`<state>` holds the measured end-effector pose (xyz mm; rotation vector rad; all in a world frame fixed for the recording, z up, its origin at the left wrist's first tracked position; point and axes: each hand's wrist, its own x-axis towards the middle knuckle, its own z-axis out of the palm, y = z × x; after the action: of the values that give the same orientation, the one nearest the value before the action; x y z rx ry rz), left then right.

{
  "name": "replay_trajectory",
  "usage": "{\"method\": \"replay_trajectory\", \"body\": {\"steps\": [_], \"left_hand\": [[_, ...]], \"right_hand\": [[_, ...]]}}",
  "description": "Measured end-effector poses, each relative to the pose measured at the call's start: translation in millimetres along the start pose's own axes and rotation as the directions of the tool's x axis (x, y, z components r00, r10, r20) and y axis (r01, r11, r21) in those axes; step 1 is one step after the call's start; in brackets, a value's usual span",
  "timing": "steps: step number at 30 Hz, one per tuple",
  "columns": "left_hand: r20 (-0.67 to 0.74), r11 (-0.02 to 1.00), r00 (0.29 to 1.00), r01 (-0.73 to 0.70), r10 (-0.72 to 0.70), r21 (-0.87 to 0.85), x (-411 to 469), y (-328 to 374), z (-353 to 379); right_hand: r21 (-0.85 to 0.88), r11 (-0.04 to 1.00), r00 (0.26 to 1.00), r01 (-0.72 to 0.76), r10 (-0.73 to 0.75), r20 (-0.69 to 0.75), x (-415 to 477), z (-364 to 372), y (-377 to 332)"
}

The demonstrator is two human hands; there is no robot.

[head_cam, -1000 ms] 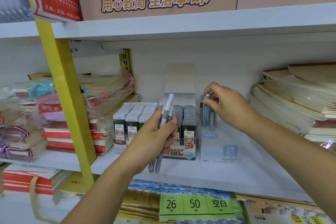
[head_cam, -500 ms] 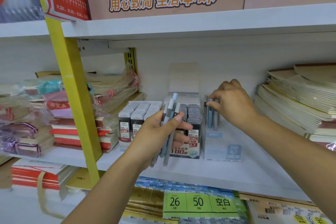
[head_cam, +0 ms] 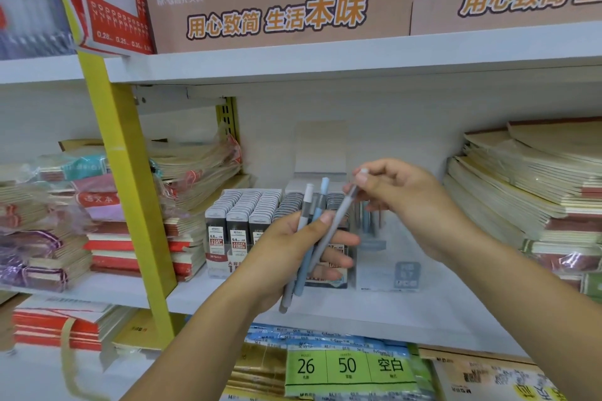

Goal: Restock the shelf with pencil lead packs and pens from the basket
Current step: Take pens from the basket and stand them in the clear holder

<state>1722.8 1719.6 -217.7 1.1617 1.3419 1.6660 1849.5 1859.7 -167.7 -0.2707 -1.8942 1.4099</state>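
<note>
Three pens [head_cam: 307, 205] stick up out of the left hand [head_cam: 286, 257]; its fingers are curled round them and hold them tight, low in front of the shelf [head_cam: 325, 312]; one of them, the grey pen [head_cam: 340, 215], leans out to the right; the right hand [head_cam: 410, 202] pinches its top end with thumb and fingers, so both hands are on that pen at once.

Many pencil lead packs [head_cam: 242, 205] stand in neat rows on the shelf, just behind the left hand; the hand and the pens cover the right part of those rows, so the labels there cannot be read; a clear box [head_cam: 387, 267] stands just beside the packs on the right; some blue pens [head_cam: 366, 221] stand up in it, partly hidden by the right hand; a pale card [head_cam: 321, 150] rises at the back of the shelf.

Big piles of notebooks [head_cam: 521, 189] fill the right end of the shelf; more piles in plastic wrap [head_cam: 195, 172] lie to the left of the packs; a yellow post [head_cam: 127, 189] runs up past them; brown boxes [head_cam: 277, 10] with orange writing sit on the shelf above; a green tag [head_cam: 348, 365] with 26 and 50 on it lies on the shelf below.
</note>
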Motion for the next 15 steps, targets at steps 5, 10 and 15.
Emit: {"method": "replay_trajectory", "body": {"steps": [5,10,15], "left_hand": [[-0.066,0.985,0.998,0.03,-0.019,0.172,-0.2,-1.7,-6.1],[-0.122,0.972,0.992,0.012,0.017,0.235,2.8,-1.2,-9.4],[-0.152,0.992,0.988,0.018,0.001,0.126,4.9,-1.4,-10.9]], "right_hand": [[0.203,0.979,0.999,0.008,0.003,-0.05,-0.6,-11.8,-2.4],[0.158,0.97,0.962,0.187,-0.149,-0.228,8.8,-29.7,-14.8],[-0.411,0.865,0.929,0.288,-0.356,-0.098,25.7,-52.7,-11.4]]}}
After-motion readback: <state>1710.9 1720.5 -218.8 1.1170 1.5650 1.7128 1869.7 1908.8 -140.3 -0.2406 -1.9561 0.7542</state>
